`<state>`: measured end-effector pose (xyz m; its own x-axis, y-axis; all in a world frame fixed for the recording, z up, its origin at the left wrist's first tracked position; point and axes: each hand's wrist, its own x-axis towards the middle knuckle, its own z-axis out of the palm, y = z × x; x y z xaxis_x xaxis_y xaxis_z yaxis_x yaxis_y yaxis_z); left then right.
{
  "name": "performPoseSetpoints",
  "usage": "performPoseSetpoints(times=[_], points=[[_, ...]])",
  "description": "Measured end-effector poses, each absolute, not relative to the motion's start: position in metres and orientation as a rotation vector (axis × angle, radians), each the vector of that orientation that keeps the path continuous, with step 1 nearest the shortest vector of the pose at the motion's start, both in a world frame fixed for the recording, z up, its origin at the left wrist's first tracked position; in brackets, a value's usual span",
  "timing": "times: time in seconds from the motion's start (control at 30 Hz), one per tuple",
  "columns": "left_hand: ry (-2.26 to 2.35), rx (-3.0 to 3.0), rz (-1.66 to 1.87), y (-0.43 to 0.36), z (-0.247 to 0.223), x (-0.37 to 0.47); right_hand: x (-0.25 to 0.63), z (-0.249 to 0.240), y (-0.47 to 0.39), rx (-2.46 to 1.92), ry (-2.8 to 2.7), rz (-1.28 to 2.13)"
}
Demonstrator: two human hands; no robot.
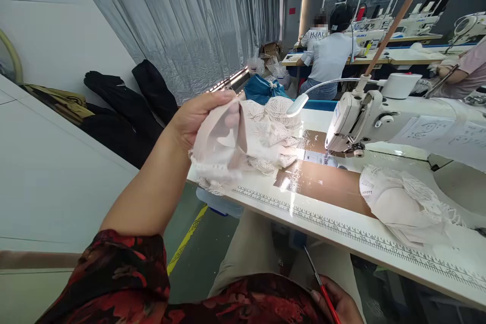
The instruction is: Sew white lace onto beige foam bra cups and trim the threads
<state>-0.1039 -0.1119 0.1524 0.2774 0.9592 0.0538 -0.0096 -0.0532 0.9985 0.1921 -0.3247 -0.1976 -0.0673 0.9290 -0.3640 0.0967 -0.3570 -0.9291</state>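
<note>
My left hand (201, 116) is raised over the left end of the sewing table, its fingers closed on a pale, sheer fabric piece (220, 142) that hangs down. Beside it lies a heap of cream lace pieces (279, 126). Low in the view, near my lap, my right hand (337, 301) is wrapped round a thin tool with a red handle (327, 299) and a narrow metal tip. A white sewing machine (395, 116) stands at the right. To the right of its needle area rests another cream cup-shaped lace piece (402, 200).
The white table edge (326, 228) carries a printed ruler. A lamp (298, 105) bends over the lace heap. Dark clothes (121, 111) lie at the left. Behind the table are a blue bag (261, 88) and people at other sewing machines.
</note>
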Motion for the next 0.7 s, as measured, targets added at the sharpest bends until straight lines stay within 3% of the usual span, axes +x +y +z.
performPoseSetpoints(times=[0.2, 0.4, 0.7], points=[[0.805, 1.337, 0.71, -0.14, 0.125, -0.052, 0.198, -0.202, -0.321, -1.51, -1.233, 1.506], [0.64, 1.402, 0.802, -0.133, 0.094, -0.003, 0.204, -0.195, -0.32, -1.5, -1.304, 1.508], [0.746, 1.289, 0.392, -0.185, -0.019, -0.015, 0.238, -0.149, -0.325, -1.37, -1.39, 1.561]])
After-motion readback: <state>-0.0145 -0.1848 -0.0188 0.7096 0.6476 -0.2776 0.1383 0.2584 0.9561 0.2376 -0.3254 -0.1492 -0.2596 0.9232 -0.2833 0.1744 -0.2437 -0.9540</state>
